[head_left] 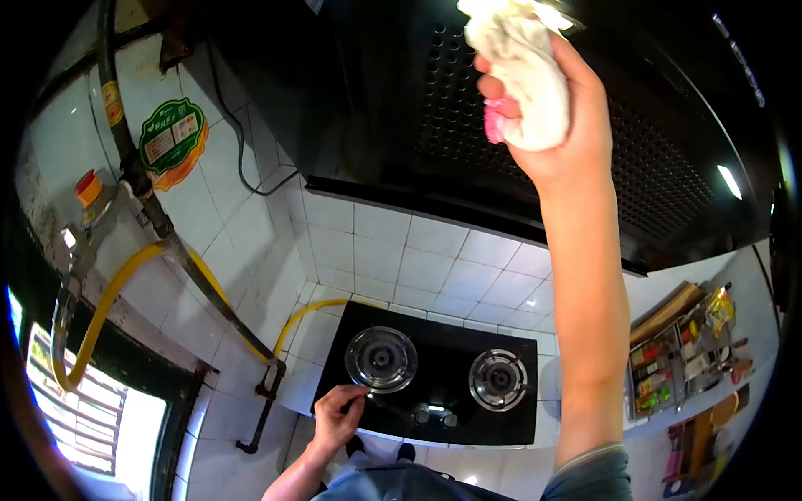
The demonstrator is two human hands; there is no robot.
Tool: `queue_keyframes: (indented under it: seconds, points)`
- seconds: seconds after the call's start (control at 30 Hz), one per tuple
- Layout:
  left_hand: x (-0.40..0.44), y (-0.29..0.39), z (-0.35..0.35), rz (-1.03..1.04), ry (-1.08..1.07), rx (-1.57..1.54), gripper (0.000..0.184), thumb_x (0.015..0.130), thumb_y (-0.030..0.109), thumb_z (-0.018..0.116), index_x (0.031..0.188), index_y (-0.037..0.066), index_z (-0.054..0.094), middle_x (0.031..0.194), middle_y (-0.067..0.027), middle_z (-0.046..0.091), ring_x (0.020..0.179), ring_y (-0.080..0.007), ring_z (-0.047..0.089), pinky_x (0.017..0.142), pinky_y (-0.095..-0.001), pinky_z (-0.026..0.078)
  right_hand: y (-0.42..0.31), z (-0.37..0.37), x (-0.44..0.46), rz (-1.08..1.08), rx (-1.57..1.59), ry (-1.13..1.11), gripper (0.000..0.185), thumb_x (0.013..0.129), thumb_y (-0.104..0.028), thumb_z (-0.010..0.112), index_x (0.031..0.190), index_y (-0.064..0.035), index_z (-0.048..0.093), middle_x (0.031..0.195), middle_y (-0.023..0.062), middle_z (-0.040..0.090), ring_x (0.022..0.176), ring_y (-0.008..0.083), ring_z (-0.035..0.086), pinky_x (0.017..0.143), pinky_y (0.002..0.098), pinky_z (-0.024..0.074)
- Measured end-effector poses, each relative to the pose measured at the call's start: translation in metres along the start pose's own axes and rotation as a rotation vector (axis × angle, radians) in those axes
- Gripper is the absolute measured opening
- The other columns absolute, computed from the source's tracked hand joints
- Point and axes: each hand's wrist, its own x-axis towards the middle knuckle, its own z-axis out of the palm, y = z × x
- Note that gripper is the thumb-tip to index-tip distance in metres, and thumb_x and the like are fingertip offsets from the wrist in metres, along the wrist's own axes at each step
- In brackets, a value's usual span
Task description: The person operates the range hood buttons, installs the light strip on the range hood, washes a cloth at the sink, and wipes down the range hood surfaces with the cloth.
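Right hand (pixel 578 117) grasps a pale cloth (pixel 535 79) near the hood (pixel 376 117); left hand (pixel 337 420) curls at the stove (pixel 443 359), grip unclear.

A dark pipe (pixel 150 213) runs down the tiled wall (pixel 251 238). Just right of it sits a green label (pixel 171 132); left of it, a red-capped valve (pixel 88 189), a looping yellow hose (pixel 109 294) and, lower, a barred window (pixel 88 409). Far right of the pipe is a filled rack (pixel 657 376).

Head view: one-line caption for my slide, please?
Right hand holds a cloth up at the hood, left hand by the stove.
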Motion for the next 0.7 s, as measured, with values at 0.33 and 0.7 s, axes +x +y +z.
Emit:
queue_keyframes:
  seconds: [0.33,0.7]
  points:
    - [0.023,-0.018,-0.021,0.023,-0.083,-0.079,0.019,0.086,-0.006,0.067,0.102,-0.001,0.076,0.098,-0.0149,0.075,0.091,-0.0253,0.073,0.083,-0.0332,0.057,-0.003,-0.001,-0.007,-0.042,-0.004,-0.038,0.046,0.105,-0.032,0.045,0.13,0.0047,0.057,0.098,0.026,0.066,0.066,0.0246,0.063,0.044,0.0277,0.049]
    - [0.031,-0.01,-0.012,0.051,-0.112,-0.14,0.018,0.086,-0.006,0.066,0.1,-0.001,0.076,0.099,-0.0154,0.076,0.093,-0.0258,0.073,0.085,-0.0333,0.057,0.021,0.028,0.008,0.073,-0.074,0.07,0.037,0.102,-0.036,0.053,0.118,-0.003,0.06,0.088,0.015,0.067,0.061,0.0223,0.062,0.048,0.033,0.0491]
